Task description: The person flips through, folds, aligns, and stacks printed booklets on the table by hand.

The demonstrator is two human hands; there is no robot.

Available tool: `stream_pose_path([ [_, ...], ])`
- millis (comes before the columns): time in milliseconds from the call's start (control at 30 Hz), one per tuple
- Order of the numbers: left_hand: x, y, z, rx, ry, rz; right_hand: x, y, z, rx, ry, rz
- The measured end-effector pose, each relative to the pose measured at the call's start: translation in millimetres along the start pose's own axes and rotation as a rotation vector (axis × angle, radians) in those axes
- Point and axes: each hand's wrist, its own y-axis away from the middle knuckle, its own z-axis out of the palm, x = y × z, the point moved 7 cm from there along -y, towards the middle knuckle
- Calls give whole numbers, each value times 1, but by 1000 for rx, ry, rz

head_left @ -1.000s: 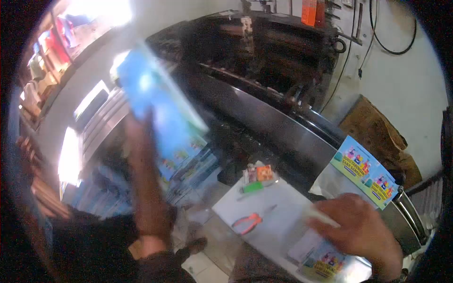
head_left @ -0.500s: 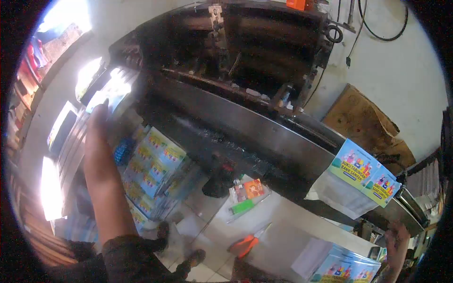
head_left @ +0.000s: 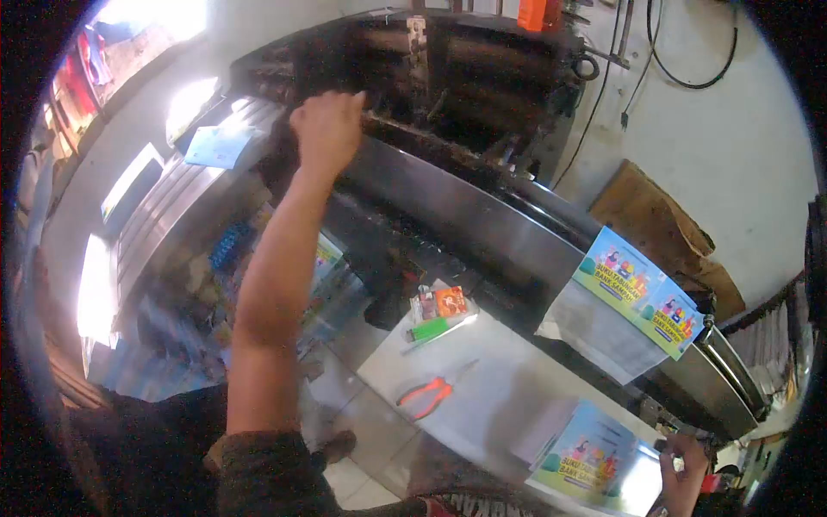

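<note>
My left hand (head_left: 330,129) is raised before the dark machine opening, its fingers curled over. The fingertips face away, so anything in them is hidden. Left of it, a light-blue sheet (head_left: 219,146) lies on the slanted metal cover. At the lower right, the curled fingers of my right hand (head_left: 683,472) are at the right edge of a stack of printed cover sheets (head_left: 579,457), pinching the top sheet, which shines with glare. Another printed cover (head_left: 636,289) sits with white paper on the machine's front ledge.
Orange-handled pliers (head_left: 426,397) lie on the white tabletop (head_left: 491,379). Beyond them are a green lighter-like item (head_left: 433,328) and a small orange packet (head_left: 450,302). Stacked printed sheets (head_left: 332,258) stand behind my left forearm. Brown cardboard (head_left: 659,224) leans on the wall.
My left hand has moved right from the metal cover to the machine opening, leaving the light-blue sheet behind. My right hand has come left and down to the stack's edge. The view has shifted.
</note>
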Motion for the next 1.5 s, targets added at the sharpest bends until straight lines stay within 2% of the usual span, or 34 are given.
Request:
stream_pose_path([
  [100,28,-48,23,-12,-70,30,17,17,0,-32,111,48],
  [133,35,-61,32,-15,-111,24,40,27,1,-72,69,203],
  [267,54,-99,54,47,-225,86,68,52,-13,-23,220,297],
  [367,65,-105,69,-63,-238,215,97,69,-15,15,85,339],
  [400,66,-105,70,-63,-239,223,88,64,-19,-49,289,322],
  [500,65,-102,72,-88,-248,218,100,64,-9,-31,189,316],
  [600,73,-103,68,-30,-181,234,88,51,-4,-62,276,307],
  [667,69,-108,73,-127,-264,171,85,44,-2,-64,213,341],
  [933,65,-110,72,-75,-237,283,93,40,6,-102,196,412],
  [1000,59,-110,74,-70,-256,284,87,36,4,-66,135,341],
  [1033,60,-109,76,-64,-245,295,86,37,3,-59,219,310],
  [1067,63,-112,70,-217,-307,218,135,71,14,210,98,224],
  [1100,62,-115,68,-179,-277,241,107,50,13,76,105,358],
  [1133,53,-111,76,-20,-207,371,109,59,17,133,228,277],
  [1167,55,-115,76,-70,-268,360,85,46,11,73,330,246],
  [1200,35,-120,101,-75,-300,374,82,41,9,5,196,347],
  [1233,20,-121,128,-73,-264,401,78,40,6,-34,222,379],
  [1267,18,-119,138,-47,-162,488,65,37,2,48,307,232],
  [1333,7,-119,157,86,103,683,71,43,6,19,42,427],
  [1400,47,-124,128,-45,-151,403,68,40,6,24,18,343],
  [1467,53,-114,93,-188,-448,120,65,46,7,31,49,238],
  [1500,56,-106,94,-203,-440,130,55,46,7,20,83,197],
])
